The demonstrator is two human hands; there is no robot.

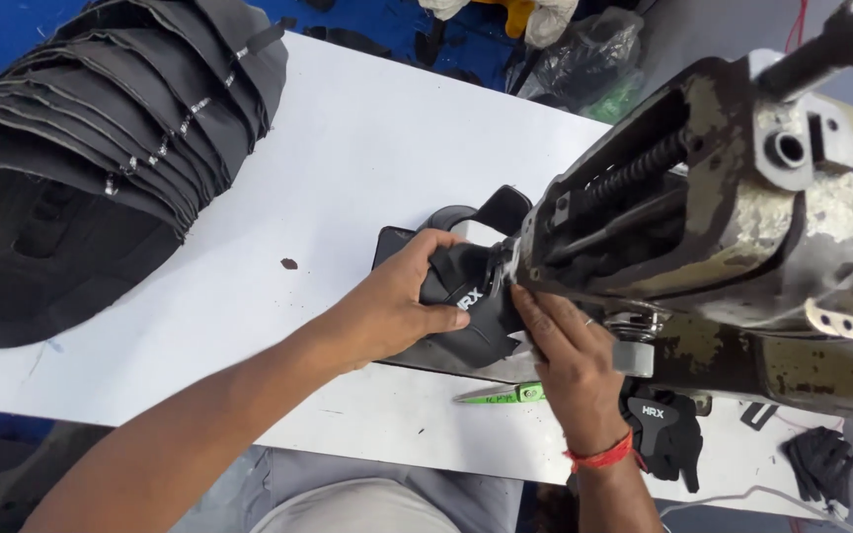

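View from above of a white table [348,148] with a worn sewing machine [742,217] at the right. No box, tray or bin shows; the only bag-like item is a dark crumpled plastic bag [584,54] at the far edge, its contents not discernible. A tall stack of black cut pieces [101,148] lies at the far left.

The black shoe upper [471,296] rests on the table at centre, pressed against the machine's head. The left hand [397,306] reaches in from the near left, forearm diagonal, fingers curled over the upper's top and thumb along its near side, closed on it. The right hand [565,355], a red thread at its wrist, comes up from the near edge; its fingers lie flat and extended on the upper's right edge beside the needle area, pressing rather than clasping.

A green-handled snipper [505,395] lies just left of the right hand. Another black piece [668,429] sits partly behind the right wrist. The needle and stitching point are hidden by the machine head.
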